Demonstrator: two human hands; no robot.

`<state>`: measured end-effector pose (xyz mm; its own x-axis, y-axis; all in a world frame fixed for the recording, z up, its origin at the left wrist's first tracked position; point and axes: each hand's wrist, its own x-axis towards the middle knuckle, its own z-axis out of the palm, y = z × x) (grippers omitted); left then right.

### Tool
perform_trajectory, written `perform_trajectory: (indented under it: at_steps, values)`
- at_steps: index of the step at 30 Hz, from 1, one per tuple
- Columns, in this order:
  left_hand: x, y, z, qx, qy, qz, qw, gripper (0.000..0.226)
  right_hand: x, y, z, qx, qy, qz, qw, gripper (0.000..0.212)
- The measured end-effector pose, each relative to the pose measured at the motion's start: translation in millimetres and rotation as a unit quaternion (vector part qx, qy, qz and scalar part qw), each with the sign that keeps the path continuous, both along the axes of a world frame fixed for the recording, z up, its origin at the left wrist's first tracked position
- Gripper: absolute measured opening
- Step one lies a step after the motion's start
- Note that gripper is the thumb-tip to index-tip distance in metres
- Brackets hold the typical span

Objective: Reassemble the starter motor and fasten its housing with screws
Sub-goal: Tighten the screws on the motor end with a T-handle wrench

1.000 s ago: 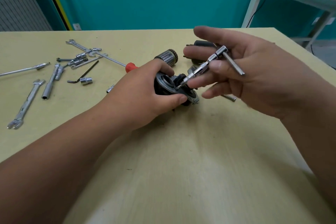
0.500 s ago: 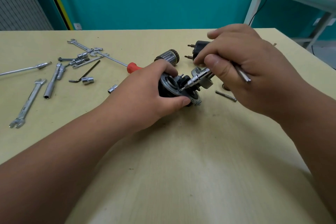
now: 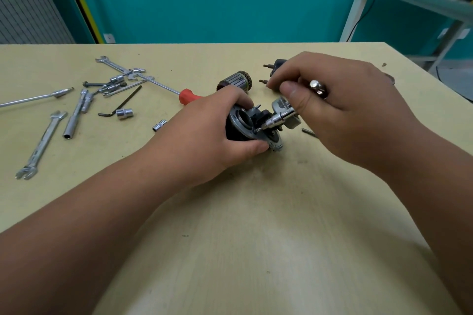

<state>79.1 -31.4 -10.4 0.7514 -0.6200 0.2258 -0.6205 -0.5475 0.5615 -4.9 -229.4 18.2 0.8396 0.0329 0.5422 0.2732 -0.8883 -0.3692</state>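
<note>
Left hand [image 3: 212,135] clamps housing [image 3: 239,121]; right hand [image 3: 353,117] grips driver [image 3: 277,119], tip at housing rim. Risk: tilted bit slips off, screw cross-threads or drops.

The left hand [image 3: 210,135] grips the starter motor housing [image 3: 243,123] on the bench [image 3: 256,250]. The right hand [image 3: 353,115] pinches a T-handle driver [image 3: 277,118], its tip at the housing's flange. An armature [image 3: 235,82] and a red-handled screwdriver [image 3: 189,96] lie behind, and a wrench [image 3: 42,144] lies far left.
</note>
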Motion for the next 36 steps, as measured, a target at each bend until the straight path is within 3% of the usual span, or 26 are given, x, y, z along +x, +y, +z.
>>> perform_trajectory:
  at_steps: [12,19,24,27,29,36]
  values:
    - [0,1,0,0.008,-0.015,-0.021,1.0,0.056,-3,9,10,0.001,0.078,-0.034,0.996,0.017]
    - [0,1,0,0.007,-0.019,-0.015,1.0,0.057,-3,2,9,0.063,0.145,-0.078,0.984,0.012]
    - [-1,0,0,0.002,-0.011,-0.014,1.0,0.057,-6,6,8,0.089,0.081,-0.019,0.993,0.024]
    - [-1,0,1,0.001,-0.01,-0.019,1.0,0.056,-9,6,8,0.142,0.054,0.068,0.986,0.038]
    - [-1,0,1,0.001,-0.01,-0.02,1.0,0.055,-9,2,7,0.162,0.046,0.103,0.98,0.037]
    - [-1,1,0,0.004,-0.004,-0.01,1.0,0.057,-4,-7,8,0.273,0.122,0.085,0.95,0.032]
